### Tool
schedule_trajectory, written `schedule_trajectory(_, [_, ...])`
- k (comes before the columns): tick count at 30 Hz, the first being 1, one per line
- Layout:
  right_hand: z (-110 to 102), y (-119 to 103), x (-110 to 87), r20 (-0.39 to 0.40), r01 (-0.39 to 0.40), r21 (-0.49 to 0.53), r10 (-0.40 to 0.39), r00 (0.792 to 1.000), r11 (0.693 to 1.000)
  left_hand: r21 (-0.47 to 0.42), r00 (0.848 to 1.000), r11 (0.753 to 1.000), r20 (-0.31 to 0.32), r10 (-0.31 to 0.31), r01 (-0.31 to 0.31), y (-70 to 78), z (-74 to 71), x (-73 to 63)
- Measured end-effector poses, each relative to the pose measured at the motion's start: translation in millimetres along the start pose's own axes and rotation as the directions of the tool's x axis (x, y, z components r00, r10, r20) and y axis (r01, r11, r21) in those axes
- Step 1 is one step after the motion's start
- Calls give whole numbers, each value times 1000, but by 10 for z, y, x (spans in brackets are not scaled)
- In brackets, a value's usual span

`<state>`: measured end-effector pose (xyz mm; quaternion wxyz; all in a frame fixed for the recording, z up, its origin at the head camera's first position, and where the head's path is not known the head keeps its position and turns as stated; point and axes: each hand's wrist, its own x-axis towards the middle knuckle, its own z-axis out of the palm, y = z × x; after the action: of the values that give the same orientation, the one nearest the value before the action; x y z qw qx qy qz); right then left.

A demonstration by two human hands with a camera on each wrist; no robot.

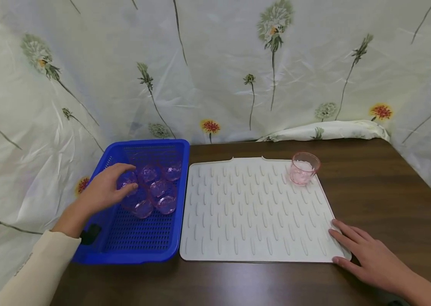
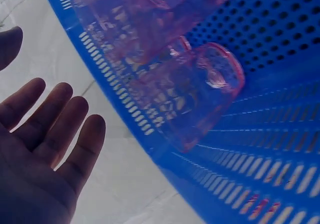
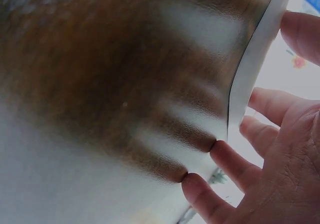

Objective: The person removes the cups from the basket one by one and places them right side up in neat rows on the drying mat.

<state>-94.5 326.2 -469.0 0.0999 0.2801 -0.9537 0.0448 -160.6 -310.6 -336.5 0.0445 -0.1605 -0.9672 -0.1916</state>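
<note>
My left hand (image 1: pixel 106 189) hovers above the left part of a blue plastic basket (image 1: pixel 186 191), its fingers loosely spread and holding nothing. Beneath and beside it, several clear pink cups (image 1: pixel 166 205) lie grouped in the basket's far half. The left wrist view shows that hand apart from a pink cup (image 2: pixel 200 89). One more pink cup (image 1: pixel 304 172) stands on the far right corner of a white ridged mat (image 1: pixel 244 208). My right hand (image 1: pixel 368 257) rests at the mat's near right edge, fingertips touching it; the right wrist view shows these fingers extended.
Brown wood table (image 1: pixel 380 182) extends to the right of the mat and along its front. A floral-printed cloth (image 1: pixel 215 76) hangs behind and at both sides, with a fold of it lying on the table's back edge. Basket and mat stand side by side.
</note>
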Motion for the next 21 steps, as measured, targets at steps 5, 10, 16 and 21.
schedule_trajectory(5, [-9, -4, 4, 13, -6, 13, 6, 1000, 1000, -25, 998, 1000, 58, 16, -14, -77, 80, -67])
schedule_trajectory(10, [-14, -5, 6, 17, -9, 26, 8, 1000, 1000, -62, 988, 998, 153, -4, 14, -87, 122, -109])
schedule_trajectory(16, [-11, -19, 1, 18, -11, 26, 11, 1000, 1000, -109, 958, 989, 277, -70, 104, -115, 179, -119])
schedule_trajectory(21, [-30, -31, 5, 34, -30, 49, 28, 999, 998, -235, 928, 952, 358, -102, 195, -213, 255, -128])
